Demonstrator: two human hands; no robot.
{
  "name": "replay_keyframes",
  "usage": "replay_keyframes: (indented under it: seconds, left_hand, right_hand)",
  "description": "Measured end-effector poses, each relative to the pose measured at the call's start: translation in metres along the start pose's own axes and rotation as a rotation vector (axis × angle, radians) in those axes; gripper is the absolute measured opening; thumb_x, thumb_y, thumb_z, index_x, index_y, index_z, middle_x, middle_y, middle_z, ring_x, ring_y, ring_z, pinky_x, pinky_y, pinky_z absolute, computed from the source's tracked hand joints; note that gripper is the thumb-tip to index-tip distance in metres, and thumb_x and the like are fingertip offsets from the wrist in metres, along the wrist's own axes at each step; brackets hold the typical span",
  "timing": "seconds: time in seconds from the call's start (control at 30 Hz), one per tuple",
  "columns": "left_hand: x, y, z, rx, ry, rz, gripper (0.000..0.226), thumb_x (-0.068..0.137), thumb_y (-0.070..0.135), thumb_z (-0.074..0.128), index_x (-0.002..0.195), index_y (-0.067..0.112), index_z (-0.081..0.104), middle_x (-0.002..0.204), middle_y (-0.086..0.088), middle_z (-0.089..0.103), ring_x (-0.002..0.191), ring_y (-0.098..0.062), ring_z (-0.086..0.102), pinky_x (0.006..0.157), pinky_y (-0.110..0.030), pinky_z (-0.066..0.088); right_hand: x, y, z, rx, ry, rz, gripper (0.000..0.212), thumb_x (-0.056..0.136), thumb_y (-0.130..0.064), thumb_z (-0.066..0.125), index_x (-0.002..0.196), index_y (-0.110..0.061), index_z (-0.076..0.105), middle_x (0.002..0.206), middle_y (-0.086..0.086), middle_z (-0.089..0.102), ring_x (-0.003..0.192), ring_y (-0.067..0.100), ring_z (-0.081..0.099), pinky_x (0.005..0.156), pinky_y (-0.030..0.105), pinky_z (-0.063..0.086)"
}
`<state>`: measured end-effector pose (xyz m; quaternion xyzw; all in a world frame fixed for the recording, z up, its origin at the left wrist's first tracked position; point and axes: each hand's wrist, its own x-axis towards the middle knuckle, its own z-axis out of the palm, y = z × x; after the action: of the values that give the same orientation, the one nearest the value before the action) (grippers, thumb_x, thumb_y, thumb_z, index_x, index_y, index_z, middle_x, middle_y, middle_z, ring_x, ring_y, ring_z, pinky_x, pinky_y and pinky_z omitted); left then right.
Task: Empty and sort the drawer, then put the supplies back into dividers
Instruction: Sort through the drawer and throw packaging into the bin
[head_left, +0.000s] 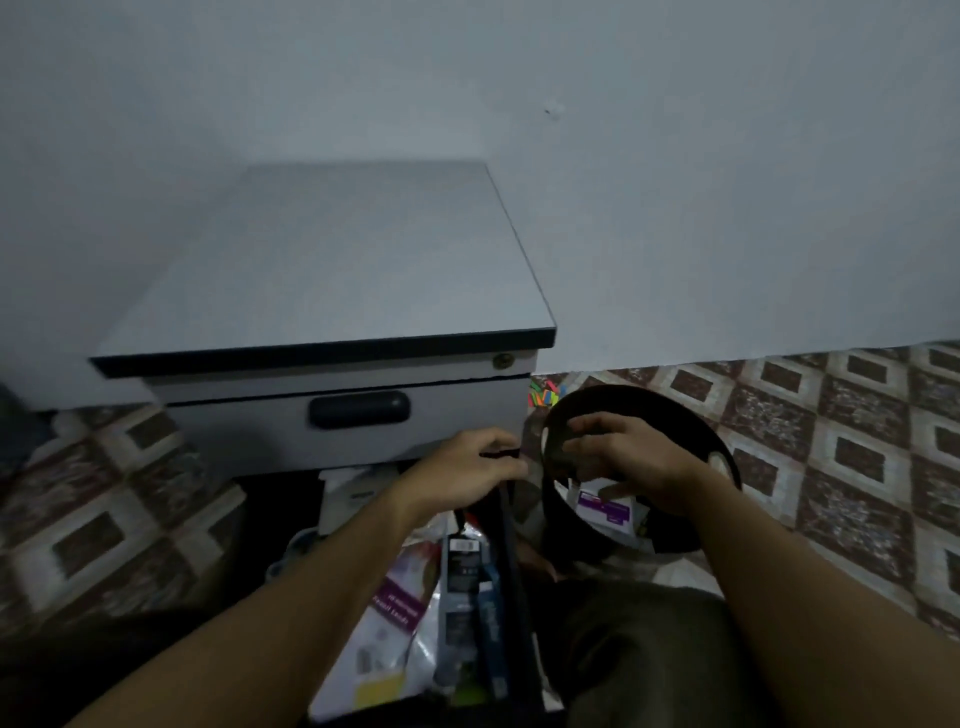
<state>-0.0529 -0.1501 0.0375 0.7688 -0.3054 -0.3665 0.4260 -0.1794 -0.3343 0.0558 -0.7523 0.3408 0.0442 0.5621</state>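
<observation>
Patterned floor tiles (831, 467) ran up to a plain pale wall (727, 208), and a grey cabinet (332, 270) stood against it at about 11 o'clock from the person. Its drawer (457, 431) looked pushed in, with the dark handle (358, 410) facing out; something white lay on the floor below it, too dim to name.

At 6 o'clock from the handle, loose supplies lay on the floor between the forearms: a purple-labelled packet (395, 608) and a dark blister pack (462, 571) beside it.

The left hand (478, 462) had its grip pinched on one end of a black strap (675, 415), whose tail hung down over the packets. At 3 o'clock from it, the right hand (623, 457) had its grip curled round the same strap, where it swung out into a wide loop above the floor.

The strap looked light and limp, likely to spring open if released. It would probably handle best wound tight and pinched across the coil.

A purple-and-white card (605, 506) lay under the loop, and small coloured bits (543, 397) sat at the loop's 11 o'clock by the cabinet's corner. The hanging tail could drag the packets about.
</observation>
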Motion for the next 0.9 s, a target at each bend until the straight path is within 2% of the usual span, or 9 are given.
replay_keyframes:
  seconds: [0.07,0.2,0.3,0.37,0.43,0.53,0.63,0.77,0.9]
  left_hand:
    - [-0.022,-0.013,-0.021,0.005,0.050,-0.036,0.043,0.097,0.029,0.063,0.138,0.020,0.055,0.130,0.004,0.058,0.114,-0.010,0.056,0.087,-0.022,0.044]
    - [-0.061,-0.050,-0.061,-0.027,0.180,-0.105,0.039,0.096,0.027,0.063,0.133,0.017,0.059,0.127,-0.001,0.060,0.110,-0.013,0.057,0.081,-0.024,0.045]
    - [-0.083,-0.082,-0.084,-0.033,0.279,-0.163,0.036,0.095,0.023,0.065,0.130,0.017,0.061,0.120,-0.004,0.061,0.097,-0.012,0.058,0.069,-0.020,0.046]
    - [-0.094,-0.103,-0.095,-0.047,0.344,-0.199,0.037,0.094,0.020,0.067,0.130,0.015,0.062,0.119,-0.006,0.063,0.093,-0.013,0.062,0.073,-0.025,0.053]
    - [-0.100,-0.120,-0.103,-0.059,0.397,-0.224,0.040,0.093,0.018,0.067,0.131,0.013,0.061,0.125,-0.006,0.063,0.104,-0.018,0.063,0.088,-0.029,0.053]
    - [-0.102,-0.137,-0.107,-0.035,0.416,-0.233,0.044,0.094,0.015,0.064,0.137,0.011,0.056,0.121,0.001,0.056,0.108,-0.013,0.056,0.083,-0.020,0.044]
    - [-0.089,-0.150,-0.109,-0.015,0.382,-0.253,0.049,0.093,0.016,0.064,0.141,0.016,0.053,0.127,0.003,0.058,0.105,-0.011,0.059,0.083,-0.019,0.049]
    - [-0.065,-0.157,-0.110,0.038,0.321,-0.253,0.059,0.091,0.018,0.064,0.147,0.021,0.046,0.142,-0.002,0.052,0.117,-0.017,0.057,0.097,-0.026,0.049]
    - [-0.044,-0.162,-0.107,0.178,0.254,-0.270,0.064,0.093,0.024,0.063,0.152,0.028,0.039,0.163,-0.007,0.018,0.145,-0.027,0.028,0.114,-0.028,0.029]
  right_hand:
    - [-0.007,-0.014,0.023,-0.062,-0.053,-0.013,0.027,0.089,-0.024,0.068,0.116,-0.025,0.063,0.109,0.011,0.069,0.097,0.029,0.067,0.074,0.039,0.051]
    - [-0.014,-0.033,0.073,-0.109,-0.132,-0.059,0.032,0.088,-0.021,0.070,0.119,-0.022,0.062,0.106,0.008,0.067,0.090,0.023,0.064,0.065,0.028,0.051]
    - [-0.015,-0.033,0.116,-0.083,-0.189,-0.067,0.033,0.090,-0.015,0.068,0.123,-0.017,0.061,0.099,0.011,0.064,0.082,0.020,0.058,0.056,0.023,0.046]
    - [-0.010,-0.026,0.144,-0.080,-0.189,-0.085,0.040,0.089,-0.014,0.069,0.128,-0.016,0.059,0.105,0.009,0.063,0.081,0.018,0.058,0.056,0.022,0.044]
    - [-0.003,-0.017,0.167,-0.090,-0.160,-0.117,0.047,0.087,-0.016,0.072,0.131,-0.015,0.057,0.120,0.008,0.061,0.092,0.017,0.061,0.067,0.021,0.049]
    - [0.007,-0.002,0.192,-0.128,-0.076,-0.110,0.064,0.073,-0.038,0.076,0.132,-0.024,0.055,0.129,0.005,0.058,0.111,0.024,0.060,0.089,0.035,0.054]
    - [0.025,0.014,0.204,-0.199,0.011,-0.083,0.090,0.046,-0.066,0.068,0.131,-0.039,0.055,0.134,0.004,0.055,0.122,0.030,0.053,0.104,0.047,0.045]
    - [0.038,0.020,0.212,-0.214,0.023,-0.071,0.080,0.050,-0.067,0.074,0.126,-0.051,0.052,0.138,0.002,0.050,0.128,0.031,0.047,0.109,0.048,0.040]
    - [0.042,0.010,0.218,-0.331,-0.026,-0.060,0.082,0.062,-0.060,0.069,0.138,-0.044,0.046,0.147,0.007,0.041,0.135,0.037,0.035,0.113,0.048,0.032]
